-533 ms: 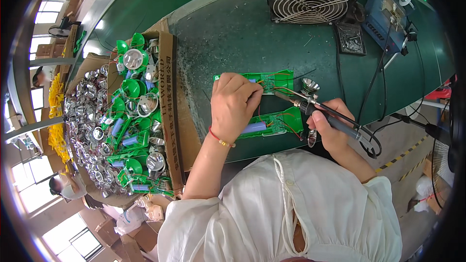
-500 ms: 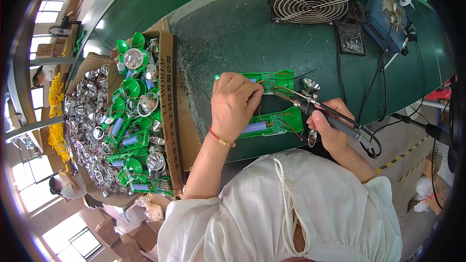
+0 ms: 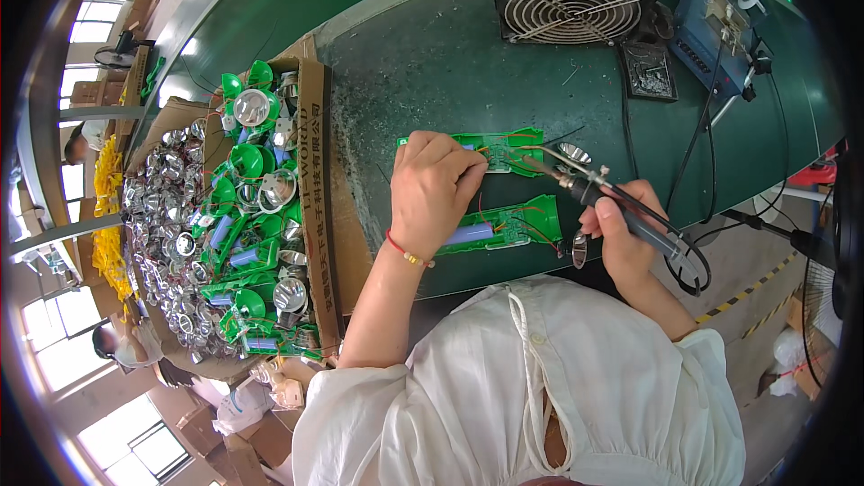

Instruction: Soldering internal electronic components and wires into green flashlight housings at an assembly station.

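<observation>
My right hand (image 3: pixel 623 225) grips a soldering iron (image 3: pixel 601 201) whose tip points left over the upper green plastic housing (image 3: pixel 526 139). Fingers pinched, my left hand (image 3: pixel 436 182) rests across that housing's left part, at its small circuit board and red wires; what is between the fingertips is hidden. Nearer me lies a second green housing (image 3: pixel 538 218) with a lilac battery cell (image 3: pixel 470 234) and a board. Two silvery reflector cups, an upper one (image 3: pixel 574 154) and a lower one (image 3: pixel 580 250), sit by the right ends of the housings.
On the left, a cardboard box (image 3: pixel 317 207) holds green housings and many reflectors (image 3: pixel 171 225). A fan with a wire guard (image 3: pixel 576 13) stands at the back. Right of it are a scrap-filled tray (image 3: pixel 650 72) and a blue soldering station (image 3: pixel 711 40), with cables running down.
The soldering iron has shifted a little to the right, its tip moving away from my left fingertips. My right hand moved with it. My left hand stays almost in place.
</observation>
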The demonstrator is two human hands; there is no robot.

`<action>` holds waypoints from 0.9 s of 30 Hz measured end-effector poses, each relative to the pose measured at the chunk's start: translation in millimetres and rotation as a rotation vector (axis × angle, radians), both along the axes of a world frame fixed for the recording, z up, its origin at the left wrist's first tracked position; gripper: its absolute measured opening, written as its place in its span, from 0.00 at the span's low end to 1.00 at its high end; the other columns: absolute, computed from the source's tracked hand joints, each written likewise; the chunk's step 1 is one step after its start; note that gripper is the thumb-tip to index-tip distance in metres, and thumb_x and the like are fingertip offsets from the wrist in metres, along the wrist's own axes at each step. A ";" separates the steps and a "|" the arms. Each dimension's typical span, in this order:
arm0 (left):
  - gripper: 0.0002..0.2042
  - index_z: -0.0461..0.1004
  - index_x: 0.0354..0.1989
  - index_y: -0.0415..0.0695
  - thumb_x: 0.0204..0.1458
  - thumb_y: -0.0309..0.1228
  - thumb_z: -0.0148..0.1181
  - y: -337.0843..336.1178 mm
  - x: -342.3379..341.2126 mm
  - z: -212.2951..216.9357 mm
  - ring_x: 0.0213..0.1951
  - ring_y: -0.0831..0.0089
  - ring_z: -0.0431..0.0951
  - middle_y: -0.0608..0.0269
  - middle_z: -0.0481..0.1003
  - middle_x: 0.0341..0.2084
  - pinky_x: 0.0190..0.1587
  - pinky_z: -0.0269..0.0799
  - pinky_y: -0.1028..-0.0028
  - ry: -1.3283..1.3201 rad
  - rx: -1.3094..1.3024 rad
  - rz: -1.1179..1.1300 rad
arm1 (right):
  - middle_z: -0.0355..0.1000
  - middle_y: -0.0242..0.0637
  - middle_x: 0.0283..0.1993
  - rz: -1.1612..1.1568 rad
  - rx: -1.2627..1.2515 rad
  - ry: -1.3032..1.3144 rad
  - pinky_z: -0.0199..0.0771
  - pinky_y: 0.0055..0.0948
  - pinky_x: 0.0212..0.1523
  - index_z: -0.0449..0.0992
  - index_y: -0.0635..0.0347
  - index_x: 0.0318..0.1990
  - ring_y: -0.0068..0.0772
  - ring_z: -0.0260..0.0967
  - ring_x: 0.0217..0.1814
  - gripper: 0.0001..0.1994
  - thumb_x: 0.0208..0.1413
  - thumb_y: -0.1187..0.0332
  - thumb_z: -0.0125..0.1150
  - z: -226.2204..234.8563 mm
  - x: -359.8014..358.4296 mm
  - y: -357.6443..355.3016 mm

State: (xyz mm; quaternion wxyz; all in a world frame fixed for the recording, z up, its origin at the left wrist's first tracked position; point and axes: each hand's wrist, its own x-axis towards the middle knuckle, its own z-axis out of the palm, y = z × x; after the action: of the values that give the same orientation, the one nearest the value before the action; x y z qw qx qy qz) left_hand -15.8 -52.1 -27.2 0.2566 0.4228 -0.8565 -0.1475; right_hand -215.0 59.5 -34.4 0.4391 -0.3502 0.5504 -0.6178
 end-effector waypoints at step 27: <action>0.27 0.58 0.45 0.40 0.40 0.40 0.62 -238.6 15.1 29.5 0.39 0.54 0.74 0.45 0.72 0.33 0.39 0.72 0.62 -0.422 -0.006 0.771 | 0.69 0.38 0.20 -0.164 0.044 0.019 0.65 0.16 0.17 0.65 0.64 0.32 0.22 0.66 0.17 0.05 0.50 0.74 0.54 -17.4 -38.6 -7.3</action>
State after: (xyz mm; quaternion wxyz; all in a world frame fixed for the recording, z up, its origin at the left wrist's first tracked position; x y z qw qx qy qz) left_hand -0.7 -290.7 2.3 0.1133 0.7318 -0.6701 0.0512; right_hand -253.6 52.2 -51.7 0.3894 -0.3003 0.5948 -0.6359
